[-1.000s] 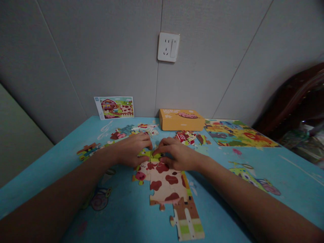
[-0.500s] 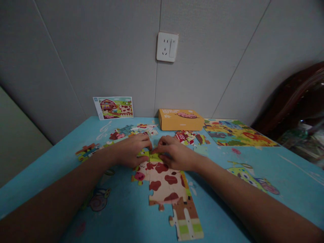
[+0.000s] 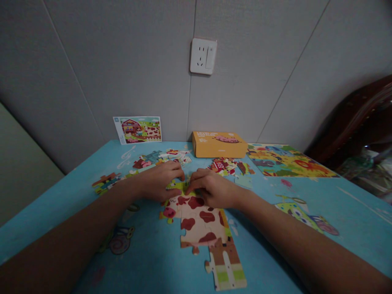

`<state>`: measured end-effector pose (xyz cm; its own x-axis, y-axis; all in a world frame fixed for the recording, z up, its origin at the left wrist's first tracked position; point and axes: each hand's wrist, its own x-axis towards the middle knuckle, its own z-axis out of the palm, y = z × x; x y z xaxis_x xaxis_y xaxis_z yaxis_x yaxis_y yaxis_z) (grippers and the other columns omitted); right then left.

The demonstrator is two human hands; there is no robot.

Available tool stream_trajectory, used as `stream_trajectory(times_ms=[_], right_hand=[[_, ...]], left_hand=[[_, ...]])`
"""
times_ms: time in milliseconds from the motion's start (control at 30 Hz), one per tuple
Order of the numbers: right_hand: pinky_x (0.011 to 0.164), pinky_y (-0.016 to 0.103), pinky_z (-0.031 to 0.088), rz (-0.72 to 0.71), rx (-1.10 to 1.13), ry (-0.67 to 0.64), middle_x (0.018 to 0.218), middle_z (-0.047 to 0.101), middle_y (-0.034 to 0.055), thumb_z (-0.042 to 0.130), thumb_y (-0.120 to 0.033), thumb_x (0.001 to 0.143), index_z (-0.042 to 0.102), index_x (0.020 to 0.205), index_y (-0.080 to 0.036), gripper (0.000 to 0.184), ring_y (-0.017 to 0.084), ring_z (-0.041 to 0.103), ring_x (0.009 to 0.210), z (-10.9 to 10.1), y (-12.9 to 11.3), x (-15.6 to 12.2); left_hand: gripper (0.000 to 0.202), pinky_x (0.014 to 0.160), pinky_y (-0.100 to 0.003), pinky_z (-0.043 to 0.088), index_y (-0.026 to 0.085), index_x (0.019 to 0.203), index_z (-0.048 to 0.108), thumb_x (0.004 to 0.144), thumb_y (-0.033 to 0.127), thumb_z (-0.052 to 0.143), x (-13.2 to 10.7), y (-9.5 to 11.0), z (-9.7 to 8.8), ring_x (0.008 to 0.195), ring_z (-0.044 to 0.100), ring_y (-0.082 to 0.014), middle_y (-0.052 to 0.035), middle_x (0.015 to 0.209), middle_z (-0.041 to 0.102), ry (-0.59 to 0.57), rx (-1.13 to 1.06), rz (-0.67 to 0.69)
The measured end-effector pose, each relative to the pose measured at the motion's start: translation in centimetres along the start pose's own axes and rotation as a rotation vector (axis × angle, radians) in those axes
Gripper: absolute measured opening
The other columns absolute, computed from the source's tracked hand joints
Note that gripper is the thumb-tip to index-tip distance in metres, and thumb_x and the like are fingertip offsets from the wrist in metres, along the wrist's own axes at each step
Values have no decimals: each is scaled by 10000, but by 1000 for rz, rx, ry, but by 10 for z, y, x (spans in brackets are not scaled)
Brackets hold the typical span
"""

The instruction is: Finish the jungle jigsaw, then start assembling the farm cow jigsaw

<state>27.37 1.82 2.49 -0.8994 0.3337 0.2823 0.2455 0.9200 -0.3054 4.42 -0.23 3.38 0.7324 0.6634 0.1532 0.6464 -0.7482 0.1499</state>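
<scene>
A partly joined cow puzzle (image 3: 200,222) lies on the blue table (image 3: 153,261) in front of me. My left hand (image 3: 159,180) rests on its upper left corner, fingers curled and pinching a green piece (image 3: 179,187) at the top edge. My right hand (image 3: 211,188) meets it from the right, fingers bent and pressing down on the same green piece. The fingertips of both hands almost touch above the cow's head (image 3: 170,209).
Loose puzzle pieces (image 3: 153,157) lie behind my hands, more pieces (image 3: 228,165) to the right and several at the left (image 3: 105,181). A yellow box (image 3: 219,144) and a picture card (image 3: 138,129) stand by the wall. A finished puzzle (image 3: 288,160) lies at the back right.
My right hand's fingers have shifted slightly left and down over the green piece. My left hand stays where it was.
</scene>
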Motion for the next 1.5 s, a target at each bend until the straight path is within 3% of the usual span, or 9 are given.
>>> stream_trajectory(times_ms=[233, 400, 500, 700, 833, 967, 1167, 1500], right_hand=[[782, 292, 482, 47, -16, 214, 848, 701, 65, 429, 36, 593, 724, 899, -130, 456, 174, 612, 800, -5, -5, 1], [748, 261, 490, 107, 53, 41, 791, 743, 43, 459, -2, 632, 756, 803, -147, 372, 160, 654, 735, -4, -4, 1], [743, 262, 481, 126, -1, 94, 755, 747, 33, 470, -11, 628, 765, 769, -168, 363, 161, 660, 710, -4, -1, 0], [567, 233, 395, 384, -161, 369, 559, 683, 27, 469, -47, 624, 722, 615, -164, 279, 139, 592, 509, -15, 8, -5], [525, 219, 359, 525, -179, 435, 478, 630, 19, 459, -55, 630, 684, 573, -161, 255, 128, 555, 449, -23, 12, -6], [529, 213, 367, 594, -151, 458, 430, 591, 4, 454, -59, 644, 672, 575, -167, 253, 129, 544, 431, -23, 13, -6], [578, 218, 400, 672, -165, 430, 483, 636, 17, 452, -67, 675, 690, 620, -170, 265, 148, 604, 513, -26, 17, -5], [668, 290, 422, 941, -453, 368, 797, 751, 97, 479, -134, 753, 773, 795, -187, 301, 244, 679, 801, -44, 43, -16]], left_hand=[[220, 887, -380, 450, 162, 1014, 613, 859, 317, 595, -1, 0, 0, 990, 541, -259, -105, 1019, 559, -9, 23, -5], [210, 859, -382, 462, 169, 1009, 624, 860, 315, 594, -1, 0, 0, 966, 546, -258, -99, 991, 562, 5, 19, 15], [226, 895, -391, 460, 186, 1039, 636, 841, 295, 623, 0, 7, -2, 1006, 546, -260, -107, 1057, 572, 40, 12, 77], [349, 1041, -499, 384, 214, 1144, 638, 813, 323, 665, 4, 26, 3, 1179, 503, -309, -134, 1284, 546, 39, -33, 187], [475, 1061, -552, 354, 200, 1251, 585, 826, 397, 659, 3, 28, 8, 1246, 457, -341, -165, 1379, 500, -29, -59, 175], [470, 1083, -556, 330, 195, 1247, 586, 816, 358, 674, 3, 28, 7, 1273, 439, -344, -166, 1388, 498, -55, -77, 164], [484, 1084, -553, 334, 217, 1212, 579, 753, 272, 721, 3, 26, 5, 1283, 429, -339, -146, 1397, 494, -60, -109, 148], [471, 1090, -574, 322, 238, 1184, 565, 729, 157, 653, 1, 23, 4, 1311, 411, -349, -112, 1438, 472, -89, -144, 137]])
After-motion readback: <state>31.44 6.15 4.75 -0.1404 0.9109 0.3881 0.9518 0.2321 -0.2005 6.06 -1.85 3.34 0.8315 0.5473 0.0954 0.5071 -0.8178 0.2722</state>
